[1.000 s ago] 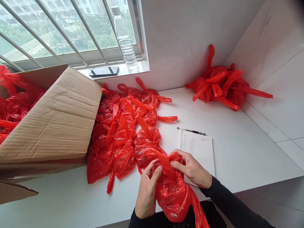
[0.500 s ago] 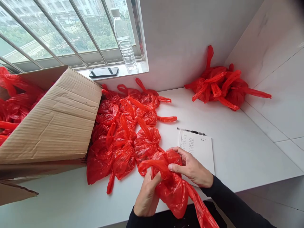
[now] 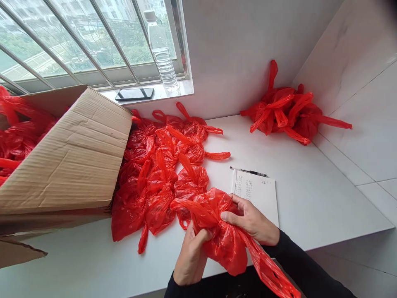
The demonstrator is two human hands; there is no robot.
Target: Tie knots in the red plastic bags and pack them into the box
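A red plastic bag (image 3: 228, 244) hangs over the near edge of the white counter (image 3: 310, 194), with both my hands closed on it. My left hand (image 3: 192, 258) grips its left handle from below, fingers curled round the plastic. My right hand (image 3: 252, 221) pinches the bag's top from the right, and the other handle trails down past my right sleeve. Just beyond my hands lie several tied red bags (image 3: 161, 174) in rows beside the box.
A tilted cardboard box (image 3: 71, 157) with more red bags inside stands at left. A notepad (image 3: 259, 192) and pen (image 3: 249, 171) lie right of my hands. Another heap of red bags (image 3: 287, 109) fills the far right corner. A phone (image 3: 135, 94) and water bottle (image 3: 161, 51) rest on the sill.
My hands have drawn the bag's handles apart and down; the left handle now sticks out to the left, and the right one trails further toward the lower right.
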